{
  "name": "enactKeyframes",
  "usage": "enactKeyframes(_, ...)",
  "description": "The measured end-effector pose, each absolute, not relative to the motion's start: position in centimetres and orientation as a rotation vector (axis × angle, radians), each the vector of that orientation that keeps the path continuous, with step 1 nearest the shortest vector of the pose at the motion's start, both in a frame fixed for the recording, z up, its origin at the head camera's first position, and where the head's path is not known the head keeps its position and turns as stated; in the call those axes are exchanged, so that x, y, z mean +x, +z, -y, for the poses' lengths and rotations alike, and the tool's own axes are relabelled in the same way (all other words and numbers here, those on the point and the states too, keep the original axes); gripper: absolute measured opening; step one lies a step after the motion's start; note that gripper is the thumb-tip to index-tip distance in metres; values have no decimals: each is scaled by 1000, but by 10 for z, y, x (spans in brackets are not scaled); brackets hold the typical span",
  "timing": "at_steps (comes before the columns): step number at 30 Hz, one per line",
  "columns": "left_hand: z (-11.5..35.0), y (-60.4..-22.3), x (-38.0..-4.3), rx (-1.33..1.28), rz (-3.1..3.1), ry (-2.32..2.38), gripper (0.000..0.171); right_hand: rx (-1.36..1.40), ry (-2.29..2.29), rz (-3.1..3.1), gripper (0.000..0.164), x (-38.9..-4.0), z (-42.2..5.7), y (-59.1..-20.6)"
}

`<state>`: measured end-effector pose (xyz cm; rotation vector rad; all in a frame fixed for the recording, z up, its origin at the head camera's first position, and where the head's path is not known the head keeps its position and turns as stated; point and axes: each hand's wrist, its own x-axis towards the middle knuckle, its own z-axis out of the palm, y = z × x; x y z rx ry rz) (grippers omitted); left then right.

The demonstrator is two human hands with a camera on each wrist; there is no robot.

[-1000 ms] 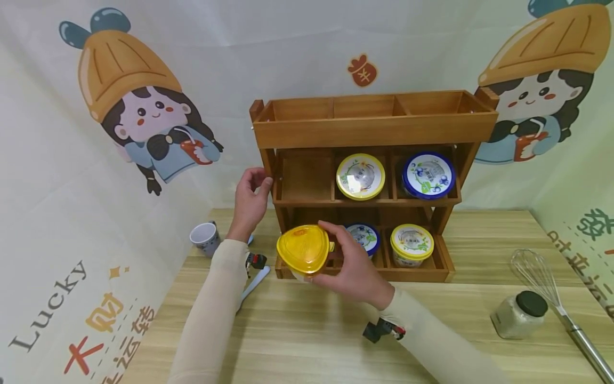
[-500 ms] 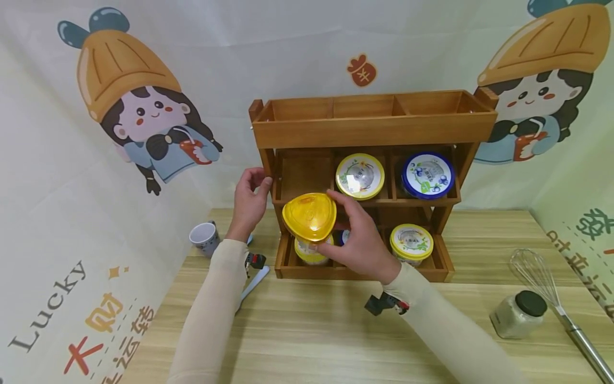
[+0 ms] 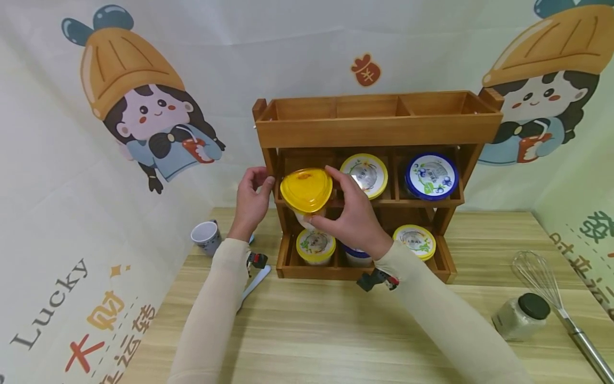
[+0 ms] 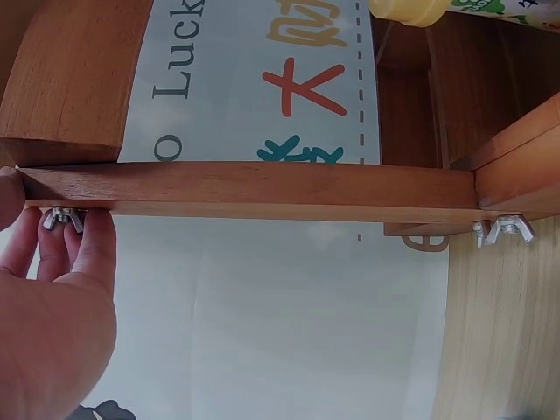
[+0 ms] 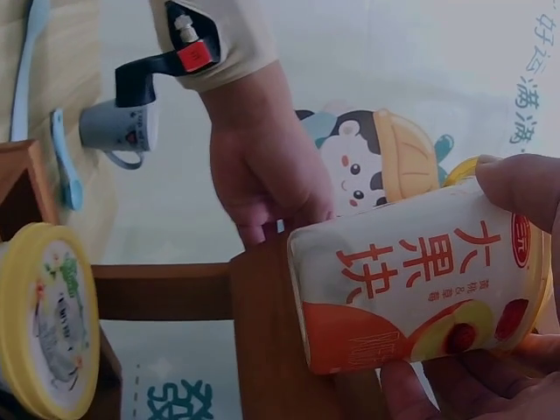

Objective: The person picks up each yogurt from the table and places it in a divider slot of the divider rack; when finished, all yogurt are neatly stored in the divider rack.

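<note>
The cup [image 3: 306,193] with the yellow lid is held by the right hand [image 3: 352,218], fingers curled round its lid and body. It sits in front of the left compartment of the middle shelf of the rack [image 3: 376,130]. Half a second ago it was lower, in front of the bottom shelf; a second ago it was at worktop level by the rack's front left corner. The move has uncovered a yellow-lidded tub [image 3: 315,245] in the bottom left compartment.

The left hand [image 3: 251,198] grips the rack's left upright, as in both earlier frames.

The right wrist view shows the side of the cup [image 5: 420,280]: white with red characters and a fruit picture, which the head view does not show. It also shows the left hand [image 5: 262,171] behind the upright. The left wrist view shows that hand's fingers [image 4: 83,245] touching a wing nut [image 4: 63,219] under a shelf board, a detail hidden in the head view.

On the middle shelf stand a yellow tub [image 3: 364,176] and a blue tub [image 3: 430,176]. A mug [image 3: 205,237] stands near the worktop's left edge. A jar [image 3: 522,316] and a whisk [image 3: 551,298] lie near the right edge.
</note>
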<state>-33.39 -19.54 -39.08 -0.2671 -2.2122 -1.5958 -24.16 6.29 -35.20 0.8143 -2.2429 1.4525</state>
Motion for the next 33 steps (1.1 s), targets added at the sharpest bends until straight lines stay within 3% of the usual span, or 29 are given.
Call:
enactKeyframes(26, 194, -390, -335, -272, 2204, -1599, 34, 716, 1328, 2162, 92, -274, -31, -340)
enactKeyframes(33, 195, -390, -334, -280, 2196, -1604, 33, 672, 1258, 2234, 99, -278, -24, -352)
